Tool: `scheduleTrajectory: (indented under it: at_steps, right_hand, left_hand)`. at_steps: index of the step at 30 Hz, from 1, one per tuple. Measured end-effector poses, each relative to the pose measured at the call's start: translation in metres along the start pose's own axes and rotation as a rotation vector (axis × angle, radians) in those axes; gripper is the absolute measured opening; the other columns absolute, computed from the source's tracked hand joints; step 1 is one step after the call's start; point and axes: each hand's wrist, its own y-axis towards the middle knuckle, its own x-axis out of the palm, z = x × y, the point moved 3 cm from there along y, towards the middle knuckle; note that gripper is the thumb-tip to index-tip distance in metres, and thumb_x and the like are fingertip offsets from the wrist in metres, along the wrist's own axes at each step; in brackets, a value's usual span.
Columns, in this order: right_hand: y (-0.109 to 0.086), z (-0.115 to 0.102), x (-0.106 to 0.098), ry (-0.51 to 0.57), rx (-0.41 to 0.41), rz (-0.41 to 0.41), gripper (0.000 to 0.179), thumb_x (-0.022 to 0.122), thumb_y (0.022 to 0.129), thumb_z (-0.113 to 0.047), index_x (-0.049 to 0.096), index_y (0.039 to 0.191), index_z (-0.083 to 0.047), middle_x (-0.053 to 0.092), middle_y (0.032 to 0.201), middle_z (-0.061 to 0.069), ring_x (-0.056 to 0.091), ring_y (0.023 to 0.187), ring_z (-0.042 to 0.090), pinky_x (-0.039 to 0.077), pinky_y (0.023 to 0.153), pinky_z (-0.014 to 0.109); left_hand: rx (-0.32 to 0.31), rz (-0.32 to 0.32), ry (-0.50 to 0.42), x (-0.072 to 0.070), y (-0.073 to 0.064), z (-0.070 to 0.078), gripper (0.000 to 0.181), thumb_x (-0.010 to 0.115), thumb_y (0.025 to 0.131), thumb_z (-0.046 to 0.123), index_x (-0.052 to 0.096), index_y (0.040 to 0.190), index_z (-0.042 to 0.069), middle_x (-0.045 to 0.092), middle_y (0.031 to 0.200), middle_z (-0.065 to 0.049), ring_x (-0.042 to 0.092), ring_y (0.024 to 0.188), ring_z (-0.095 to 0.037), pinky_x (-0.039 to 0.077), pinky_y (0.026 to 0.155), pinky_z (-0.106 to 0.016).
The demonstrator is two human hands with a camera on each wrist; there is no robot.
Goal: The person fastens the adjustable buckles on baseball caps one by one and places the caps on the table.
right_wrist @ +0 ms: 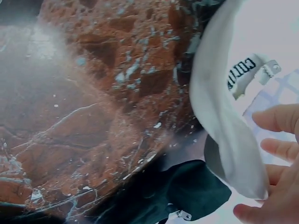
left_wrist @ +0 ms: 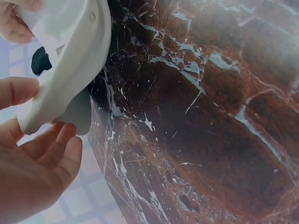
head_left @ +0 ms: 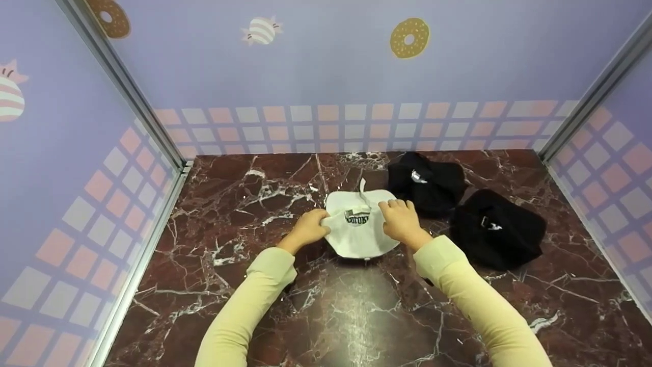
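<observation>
A white cap (head_left: 364, 239) with dark lettering is held between both hands above the dark red marbled tabletop (head_left: 229, 224). My left hand (head_left: 311, 226) pinches its left side; in the left wrist view the thumb (left_wrist: 18, 91) lies on the white fabric and the other fingers are below it. On the opposite side my right hand (head_left: 400, 220) grips the cap's edge. The right wrist view shows its fingers (right_wrist: 275, 151) around the white edge, with the strap and buckle (right_wrist: 271, 69) beyond. A thin strap end (head_left: 362, 185) sticks up at the cap's far side.
Two black caps, one at the back (head_left: 425, 183) and one nearer (head_left: 499, 229), lie right of the white cap. Patterned panels stand at the back (head_left: 326, 66), left (head_left: 56, 168) and right (head_left: 621, 204) of the table.
</observation>
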Motion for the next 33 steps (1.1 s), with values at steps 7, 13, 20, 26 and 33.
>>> scheduleTrajectory:
  at_steps: [7,13,20,26,33]
  right_hand:
    - [-0.001,0.002,0.009,-0.056,-0.094,0.14,0.031,0.057,0.064,-0.001,0.054,0.095,-0.003,0.057,0.088,0.016,0.051,0.093,0.035,0.034,0.092,0.049]
    - [-0.002,-0.002,0.01,-0.01,-0.153,0.263,0.042,0.056,0.062,0.004,0.054,0.104,-0.004,0.058,0.082,0.016,0.054,0.087,0.035,0.036,0.091,0.048]
    - [0.0,-0.009,0.001,0.11,-0.148,0.336,0.046,0.052,0.061,0.006,0.055,0.106,-0.002,0.062,0.084,0.015,0.057,0.084,0.033,0.038,0.089,0.047]
    - [0.003,-0.009,-0.008,0.259,-0.131,0.299,0.038,0.052,0.06,0.007,0.062,0.095,0.0,0.063,0.082,0.015,0.058,0.083,0.032,0.037,0.09,0.05]
    - [0.005,0.002,-0.018,0.52,-0.066,0.132,0.024,0.051,0.062,0.007,0.066,0.08,0.001,0.06,0.072,0.013,0.053,0.067,0.025,0.044,0.076,0.038]
  left_hand:
    - [0.021,-0.008,0.086,0.001,0.003,0.004,0.031,0.059,0.067,0.009,0.061,0.098,0.003,0.057,0.11,-0.013,0.053,0.1,-0.032,0.041,0.087,-0.042]
    - [-0.045,-0.024,0.187,0.006,0.007,0.008,0.038,0.061,0.071,0.017,0.059,0.108,0.007,0.047,0.129,-0.015,0.043,0.117,-0.033,0.035,0.095,-0.045]
    - [-0.038,-0.008,0.287,0.013,0.016,0.014,0.032,0.058,0.076,0.019,0.062,0.105,0.006,0.051,0.125,-0.013,0.042,0.117,-0.031,0.033,0.094,-0.045]
    - [0.021,0.033,0.26,0.011,0.019,0.02,0.02,0.055,0.071,0.005,0.068,0.086,0.006,0.064,0.1,-0.008,0.053,0.1,-0.028,0.04,0.085,-0.04]
    - [0.032,0.037,0.09,0.004,0.016,0.019,0.01,0.053,0.068,0.002,0.06,0.073,0.006,0.059,0.069,-0.004,0.048,0.063,-0.017,0.043,0.064,-0.032]
